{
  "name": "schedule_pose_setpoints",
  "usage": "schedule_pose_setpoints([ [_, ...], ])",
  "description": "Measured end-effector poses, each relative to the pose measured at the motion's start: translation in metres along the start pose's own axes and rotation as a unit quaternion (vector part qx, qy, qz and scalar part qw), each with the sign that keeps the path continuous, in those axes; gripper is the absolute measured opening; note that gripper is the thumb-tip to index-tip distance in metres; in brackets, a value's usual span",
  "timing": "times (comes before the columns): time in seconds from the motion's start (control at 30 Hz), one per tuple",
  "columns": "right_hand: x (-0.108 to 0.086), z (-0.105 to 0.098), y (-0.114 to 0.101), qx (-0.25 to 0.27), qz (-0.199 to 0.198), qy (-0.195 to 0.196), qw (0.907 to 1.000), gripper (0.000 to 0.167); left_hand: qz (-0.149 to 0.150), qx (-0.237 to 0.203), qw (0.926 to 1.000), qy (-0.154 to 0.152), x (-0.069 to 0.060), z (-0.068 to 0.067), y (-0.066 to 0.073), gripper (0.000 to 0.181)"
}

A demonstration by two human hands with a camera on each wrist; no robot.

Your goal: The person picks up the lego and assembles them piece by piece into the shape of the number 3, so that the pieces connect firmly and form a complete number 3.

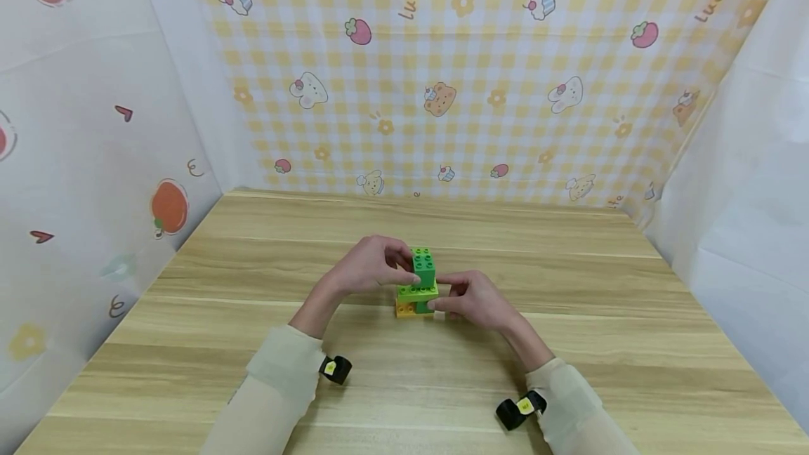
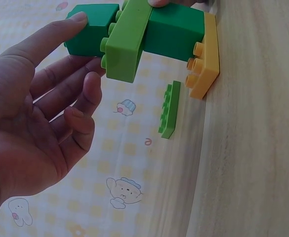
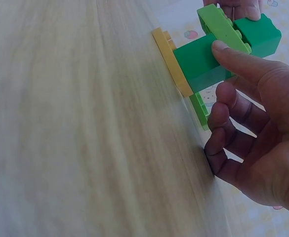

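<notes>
A small stack of toy building bricks stands on the wooden table. At its bottom lies a yellow-orange plate [image 2: 212,54] with studs. On it sits a dark green brick [image 3: 196,58], and across that a lime green brick [image 2: 127,44]. Another dark green brick [image 1: 424,274] tops the stack at one end. My left hand [image 1: 369,265] pinches this top brick from the left, thumb on its near side. From the right, my right hand [image 1: 477,299] grips the lower dark green brick, its thumb against the side. The fingertips behind the stack are partly hidden.
A thin lime green plate [image 2: 170,109] stands apart behind the stack. The wooden table [image 1: 253,272] meets a checked cloth backdrop [image 1: 493,55] at the back, with white cloth on both sides. Black wrist cameras [image 1: 336,369] are strapped over the sleeves.
</notes>
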State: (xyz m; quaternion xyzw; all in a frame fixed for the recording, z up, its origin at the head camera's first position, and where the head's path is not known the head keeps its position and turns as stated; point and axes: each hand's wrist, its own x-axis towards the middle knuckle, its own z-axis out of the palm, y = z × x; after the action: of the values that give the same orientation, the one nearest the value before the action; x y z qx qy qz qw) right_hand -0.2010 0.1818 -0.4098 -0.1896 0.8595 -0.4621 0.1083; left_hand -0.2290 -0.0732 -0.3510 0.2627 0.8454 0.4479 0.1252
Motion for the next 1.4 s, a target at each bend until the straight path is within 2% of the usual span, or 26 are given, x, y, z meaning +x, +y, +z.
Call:
schedule_pose_setpoints([
  [0.57, -0.001, 0.0003, -0.0005, 0.003, -0.004, -0.001, 1.0, 0.043, 0.017, 0.004, 0.9998, -0.005, 0.0017, 0.0035, 0.0007, 0.023],
  [1.4, -0.0011, 0.0008, 0.0004, 0.011, -0.01, -0.001, 0.9999, 0.037, 0.015, 0.017, 0.9997, -0.009, 0.0011, 0.0076, 0.003, 0.025],
])
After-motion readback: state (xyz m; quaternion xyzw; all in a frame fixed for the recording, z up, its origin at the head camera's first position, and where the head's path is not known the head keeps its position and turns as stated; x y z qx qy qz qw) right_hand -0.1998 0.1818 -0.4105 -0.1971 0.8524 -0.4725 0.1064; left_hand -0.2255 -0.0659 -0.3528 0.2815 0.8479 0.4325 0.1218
